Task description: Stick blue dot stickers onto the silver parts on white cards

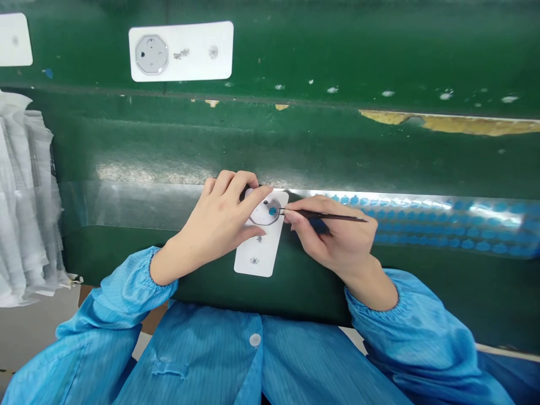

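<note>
A white rectangular plate [260, 250] with an octagonal metal disc [262, 214] near its far end lies on the green bench. My left hand [219, 222] curls over the plate's far end, fingers pressed on it around the disc. My right hand [333, 236] pinches dark tweezers [324, 216] whose tip holds a small blue sticker [273, 211] against the disc.
A clear strip [442, 225] carrying several rows of blue stickers lies to the right. A second white plate with a disc [181, 52] rests on the green belt [337, 56] beyond, another plate [14, 39] at far left. Stacked white bags [25, 197] hang at the left.
</note>
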`<state>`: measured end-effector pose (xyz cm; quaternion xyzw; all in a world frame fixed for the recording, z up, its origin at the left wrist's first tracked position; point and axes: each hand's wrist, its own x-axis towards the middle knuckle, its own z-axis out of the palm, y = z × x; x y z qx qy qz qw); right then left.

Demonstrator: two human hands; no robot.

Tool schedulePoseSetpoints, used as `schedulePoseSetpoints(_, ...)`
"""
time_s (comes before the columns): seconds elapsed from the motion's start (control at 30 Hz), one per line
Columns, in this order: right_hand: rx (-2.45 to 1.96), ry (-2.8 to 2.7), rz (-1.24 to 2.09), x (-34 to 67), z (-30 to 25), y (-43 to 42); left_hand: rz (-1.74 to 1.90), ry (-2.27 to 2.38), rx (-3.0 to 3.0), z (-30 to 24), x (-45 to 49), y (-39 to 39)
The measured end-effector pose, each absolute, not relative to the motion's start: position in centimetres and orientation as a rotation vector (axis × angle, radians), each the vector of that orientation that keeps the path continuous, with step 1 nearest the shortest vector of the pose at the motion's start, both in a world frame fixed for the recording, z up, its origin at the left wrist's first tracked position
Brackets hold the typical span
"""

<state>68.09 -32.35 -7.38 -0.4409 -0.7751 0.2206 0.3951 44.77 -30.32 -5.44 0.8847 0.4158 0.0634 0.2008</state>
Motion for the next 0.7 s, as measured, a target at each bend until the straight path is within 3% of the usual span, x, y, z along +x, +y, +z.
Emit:
schedulePoseSetpoints(0.23, -1.224, -1.682, 0.52, 68.3, -8.0, -32.9, 0.138, 1.246, 2.405, -5.5, 45.3, -30.5)
schedulePoseSetpoints(0.47, -1.337, -1.339, 1.135, 67.3, -7.6, -32.1, 0.143, 1.226, 2.35, -5.4, 45.3, -30.2)
schedulePoseSetpoints(0.7, -1.422, -1.215, 1.294, 67.5, -7.6, -31.4, 0.181, 1.197, 2.366, -5.5, 44.9, -30.2)
